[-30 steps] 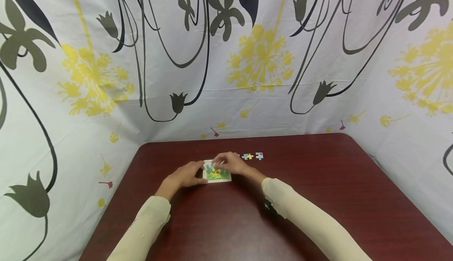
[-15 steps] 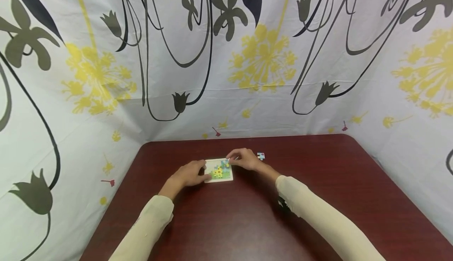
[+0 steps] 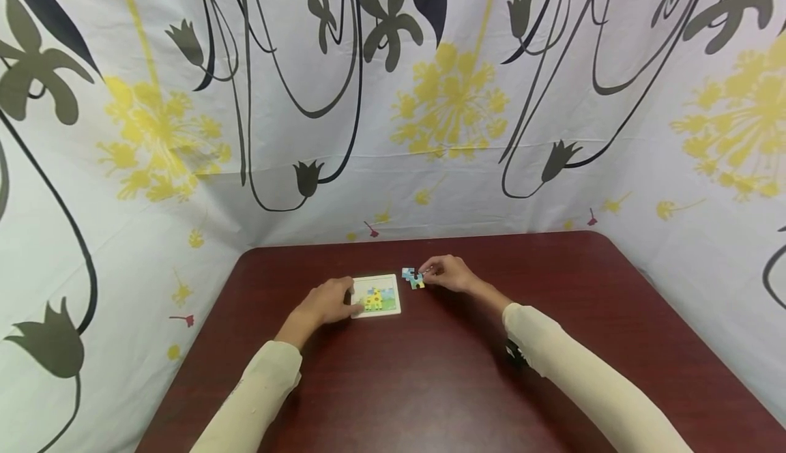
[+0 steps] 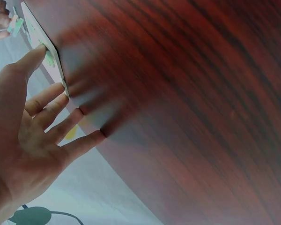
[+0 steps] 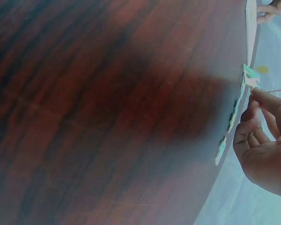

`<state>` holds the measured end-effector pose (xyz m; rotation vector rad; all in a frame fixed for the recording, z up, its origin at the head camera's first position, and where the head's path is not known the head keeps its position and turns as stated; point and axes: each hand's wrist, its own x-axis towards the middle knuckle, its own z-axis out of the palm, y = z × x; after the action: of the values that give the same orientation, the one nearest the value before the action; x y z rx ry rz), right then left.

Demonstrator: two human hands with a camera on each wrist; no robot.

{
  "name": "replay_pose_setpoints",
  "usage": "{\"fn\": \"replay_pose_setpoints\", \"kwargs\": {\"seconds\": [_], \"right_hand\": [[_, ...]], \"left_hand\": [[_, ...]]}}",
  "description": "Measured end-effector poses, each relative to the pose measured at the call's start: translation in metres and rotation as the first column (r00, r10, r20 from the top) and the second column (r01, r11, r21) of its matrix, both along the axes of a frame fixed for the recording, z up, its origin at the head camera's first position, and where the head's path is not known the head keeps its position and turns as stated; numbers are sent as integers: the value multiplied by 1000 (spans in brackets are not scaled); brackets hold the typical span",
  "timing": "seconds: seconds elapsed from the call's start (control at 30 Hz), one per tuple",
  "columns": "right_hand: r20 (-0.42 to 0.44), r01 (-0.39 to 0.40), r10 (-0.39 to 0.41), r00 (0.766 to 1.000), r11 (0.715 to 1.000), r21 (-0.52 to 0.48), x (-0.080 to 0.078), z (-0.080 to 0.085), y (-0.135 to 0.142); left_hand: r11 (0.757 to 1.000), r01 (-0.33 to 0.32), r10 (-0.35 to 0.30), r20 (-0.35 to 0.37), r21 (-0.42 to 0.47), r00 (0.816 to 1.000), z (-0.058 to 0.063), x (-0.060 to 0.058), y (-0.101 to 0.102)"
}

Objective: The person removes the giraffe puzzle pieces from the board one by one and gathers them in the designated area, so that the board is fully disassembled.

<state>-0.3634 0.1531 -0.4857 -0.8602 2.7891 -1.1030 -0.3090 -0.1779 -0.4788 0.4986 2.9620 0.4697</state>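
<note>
A small cream puzzle tray point(image 3: 376, 278) lies on the table, with a yellow spotted figure and green and blue pieces fitted in its lower and right parts. My left hand point(image 3: 325, 301) grips the tray's left side, thumb near the lower corner and index finger at the upper one. In the left wrist view its thumb lies over the tray point(image 4: 37, 30) and the other fingers spread along the edge. To the tray's right, my right hand point(image 3: 451, 273) pinches a blue, green and yellow jigsaw piece point(image 5: 249, 75) between thumb and fingertips, low over the table.
Loose jigsaw pieces point(image 5: 220, 151) lie in a row on the table by the right hand; the hand hides some in the head view. The dark red table point(image 3: 393, 385) meets a flower-printed white cloth point(image 3: 381, 194) at its back and sides.
My right hand has moved from over the tray to the right and now pinches a loose piece. More of the tray's picture shows. My left hand has stayed at the tray's left side.
</note>
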Motion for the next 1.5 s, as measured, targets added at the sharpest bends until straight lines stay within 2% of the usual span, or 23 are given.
{"fn": "replay_pose_setpoints", "kwargs": {"seconds": [0.3, 0.63, 0.83, 1.13, 1.33, 1.5], "right_hand": [[-32, 9, -8, 999, 1000, 23, 2, -11, -5], [-65, 7, -1, 998, 997, 80, 5, -13, -16], [-90, 15, -8, 996, 997, 73, 6, -12, -22], [-58, -40, 42, 997, 998, 40, 9, -7, -49], [-99, -63, 68, 993, 997, 51, 10, -9, -68], [-111, -90, 99, 989, 993, 81, 12, -9, -81]], "left_hand": [[1000, -2, 2, 21, 14, 1000, 0, 0, -1], [1000, 15, -16, 22, 14, 1000, 1, -1, 0], [999, -5, 5, 3, 31, 1000, -1, -1, 1], [999, -37, 38, -46, 21, 998, -2, -3, 5], [999, -36, 36, -15, -5, 999, 1, -4, 4], [1000, -6, 6, 8, -2, 1000, 3, -3, 0]]}}
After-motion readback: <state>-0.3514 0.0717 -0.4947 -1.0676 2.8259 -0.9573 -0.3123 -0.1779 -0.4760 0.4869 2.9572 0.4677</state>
